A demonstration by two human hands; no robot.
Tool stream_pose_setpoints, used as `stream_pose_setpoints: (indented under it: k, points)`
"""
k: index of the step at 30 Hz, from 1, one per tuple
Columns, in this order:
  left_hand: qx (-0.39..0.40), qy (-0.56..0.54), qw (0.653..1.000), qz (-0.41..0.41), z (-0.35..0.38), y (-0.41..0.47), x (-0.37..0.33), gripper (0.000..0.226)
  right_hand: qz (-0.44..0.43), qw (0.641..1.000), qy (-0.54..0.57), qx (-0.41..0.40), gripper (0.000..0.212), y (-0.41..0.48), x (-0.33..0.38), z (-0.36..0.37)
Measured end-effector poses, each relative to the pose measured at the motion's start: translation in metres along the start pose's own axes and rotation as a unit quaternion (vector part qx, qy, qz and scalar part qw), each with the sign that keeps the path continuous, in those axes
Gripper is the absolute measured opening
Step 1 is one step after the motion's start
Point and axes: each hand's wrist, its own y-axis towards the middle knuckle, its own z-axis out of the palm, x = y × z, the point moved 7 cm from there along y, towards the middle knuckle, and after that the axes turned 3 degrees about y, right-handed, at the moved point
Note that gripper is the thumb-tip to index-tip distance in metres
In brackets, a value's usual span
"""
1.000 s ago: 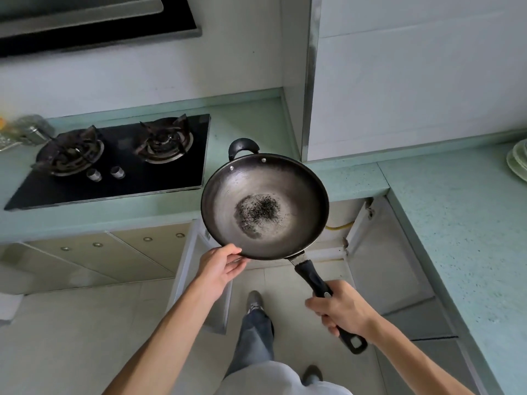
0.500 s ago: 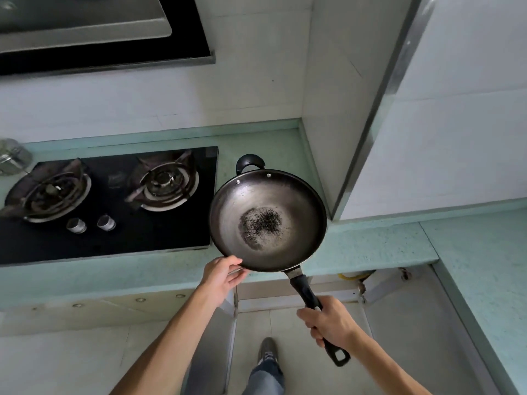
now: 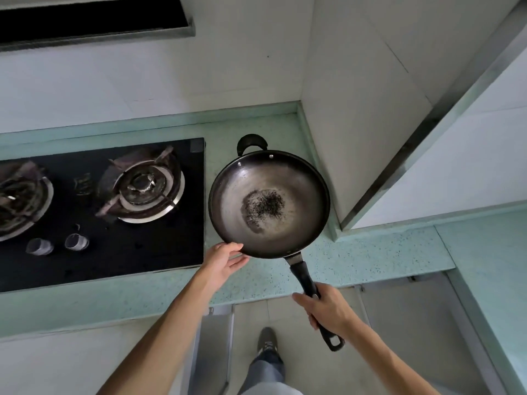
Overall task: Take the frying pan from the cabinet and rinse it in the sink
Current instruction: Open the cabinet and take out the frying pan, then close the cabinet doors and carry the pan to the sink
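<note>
A dark round frying pan (image 3: 296, 181) with a burnt patch in its middle hovers over the green counter (image 3: 370, 252), right of the stove. It has a long black handle toward me and a small loop handle on its far rim. My right hand (image 3: 328, 309) is shut around the long handle. My left hand (image 3: 225, 259) holds the pan's near left rim, thumb on top and fingers underneath. The sink is out of view.
A black gas hob (image 3: 99, 209) with two burners and two knobs fills the counter's left. A white wall corner (image 3: 356, 124) rises right behind the pan. Below the counter, cabinet doors (image 3: 212, 337) stand open, with my shoe (image 3: 266, 340) on the tiled floor.
The pan has risen from in front of the open cabinet to above the counter beside the hob. My view has moved closer and up; both hands keep their hold.
</note>
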Motion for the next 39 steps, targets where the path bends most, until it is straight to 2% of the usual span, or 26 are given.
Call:
stream_pose_setpoints:
  k: [5,7,11,13,15,16,18,20,23,25,27,29,33,37,39]
  points:
    - [0.015,0.074,0.997,0.027,-0.003,-0.012,0.004,0.026,-0.007,1.0,0.012,0.014,0.029,0.002,-0.003,0.0]
    - [-0.023,0.114,0.992,0.045,-0.012,-0.022,0.016,0.029,-0.008,1.0,0.028,0.008,0.035,-0.001,-0.006,-0.003]
    - [-0.14,0.175,0.969,0.102,-0.046,-0.056,0.061,0.032,-0.003,0.998,0.067,-0.004,0.062,-0.022,-0.027,-0.012]
    - [-0.223,0.29,0.918,0.155,-0.072,-0.081,0.091,0.034,0.016,0.995,0.096,0.001,0.065,-0.037,-0.044,-0.016]
    - [-0.302,0.411,0.846,0.156,-0.097,-0.105,0.126,0.034,0.029,0.994,0.103,0.011,0.065,-0.051,-0.063,-0.017]
    - [-0.327,0.452,0.818,0.135,-0.108,-0.114,0.146,0.042,0.031,0.995,0.093,0.017,0.064,-0.056,-0.073,-0.016]
    - [-0.341,0.513,0.785,0.063,-0.131,-0.128,0.184,0.065,0.019,0.998,0.051,0.03,0.06,-0.068,-0.092,-0.017]
    - [-0.331,0.541,0.773,-0.028,-0.156,-0.135,0.22,0.076,0.004,0.999,-0.011,0.04,0.052,-0.081,-0.114,-0.018]
    - [-0.323,0.506,0.795,-0.09,-0.18,-0.145,0.263,0.08,-0.01,0.99,-0.135,0.034,0.038,-0.099,-0.149,-0.027]
    - [-0.34,0.502,0.789,-0.094,-0.186,-0.149,0.271,0.075,-0.004,0.98,-0.199,0.013,0.033,-0.106,-0.172,-0.041]
    - [-0.351,0.503,0.782,-0.106,-0.188,-0.148,0.27,0.069,0.023,0.971,-0.235,-0.021,0.037,-0.112,-0.196,-0.063]
    - [-0.344,0.494,0.791,-0.107,-0.177,-0.143,0.271,0.07,0.077,0.96,-0.255,-0.083,0.045,-0.121,-0.223,-0.1]
    - [-0.352,0.479,0.8,-0.08,-0.128,-0.142,0.291,0.062,0.187,0.925,-0.262,-0.202,0.04,-0.15,-0.271,-0.181]
    - [-0.348,0.424,0.834,-0.065,-0.077,-0.134,0.297,0.056,0.255,0.925,-0.187,-0.211,0.049,-0.168,-0.309,-0.203]
    - [-0.332,0.383,0.86,-0.058,-0.055,-0.125,0.295,0.056,0.277,0.929,-0.13,-0.211,0.046,-0.17,-0.322,-0.197]
